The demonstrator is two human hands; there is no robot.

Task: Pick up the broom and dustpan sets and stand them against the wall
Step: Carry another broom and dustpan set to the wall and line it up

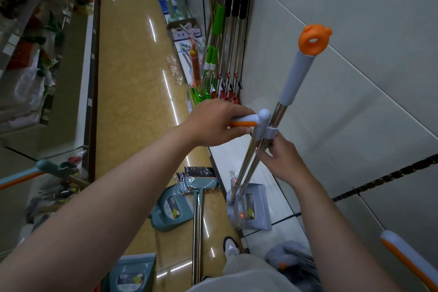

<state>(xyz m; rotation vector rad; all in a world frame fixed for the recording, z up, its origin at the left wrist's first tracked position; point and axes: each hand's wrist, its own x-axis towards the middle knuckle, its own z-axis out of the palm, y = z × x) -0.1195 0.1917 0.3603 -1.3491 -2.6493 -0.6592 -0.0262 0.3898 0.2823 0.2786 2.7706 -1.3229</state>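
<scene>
- The left hand [213, 123], at the centre of the frame, is clenched around the horizontal grey-and-orange dustpan handle [246, 121].
- That handle ends in a grey clip [269, 131] that wraps the chrome broom pole [272, 121].
- The right hand [283, 161], just below and right of the clip, grasps the two chrome poles where they run side by side.
- This grey broom and dustpan set [251, 206] stands upright; its grey dustpan is at lower centre-right, on the white tiled ledge [237, 156] at the foot of the wall [355, 66].
- The broom pole rises toward upper right, with a grey grip and an orange ringed cap [314, 41] seen against the wall tiles.
- A teal broom and dustpan set [180, 204] lies flat on the yellow floor [132, 92] at lower centre, just left of the ledge.
- Another teal dustpan [132, 272] shows at the bottom edge.
- Mops with green and black grips [227, 31] lean against the wall at upper centre.
- Store shelves [35, 54] fill the left side.
</scene>
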